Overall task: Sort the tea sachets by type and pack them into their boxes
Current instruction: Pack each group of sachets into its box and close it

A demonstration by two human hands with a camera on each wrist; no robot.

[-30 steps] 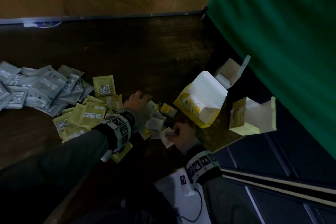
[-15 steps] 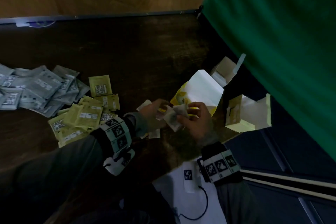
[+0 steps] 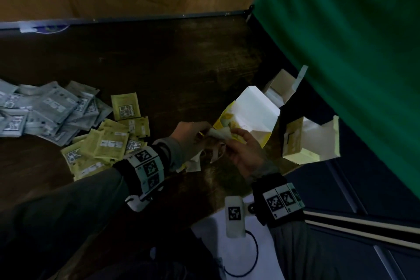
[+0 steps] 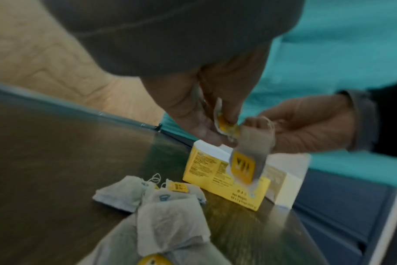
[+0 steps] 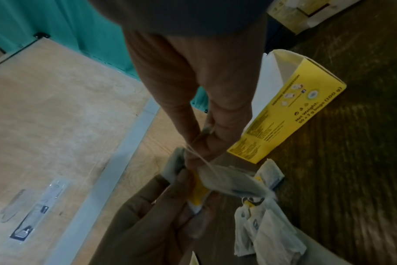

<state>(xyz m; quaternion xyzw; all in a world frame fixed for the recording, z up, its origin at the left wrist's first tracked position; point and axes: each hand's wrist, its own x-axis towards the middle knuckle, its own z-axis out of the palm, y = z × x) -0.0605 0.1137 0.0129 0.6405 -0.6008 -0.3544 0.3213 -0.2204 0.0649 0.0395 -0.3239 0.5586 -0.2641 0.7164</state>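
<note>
Both hands meet just above the table in front of the open yellow tea box. My left hand pinches a white tea bag with a yellow tag. My right hand pinches another tea bag by its top and string, and its yellow tag hangs in front of the box. Several loose tea bags lie on the table under the hands. Grey sachets are piled at the far left, yellow-green sachets beside my left wrist.
Two more open boxes stand right of the yellow one: a pale one behind and a light yellow one at the table's right edge. A green curtain hangs close on the right. The far half of the dark table is bare.
Both hands rose from the loose tea bags on the table and came together near the yellow box, each now holding a tea bag.
</note>
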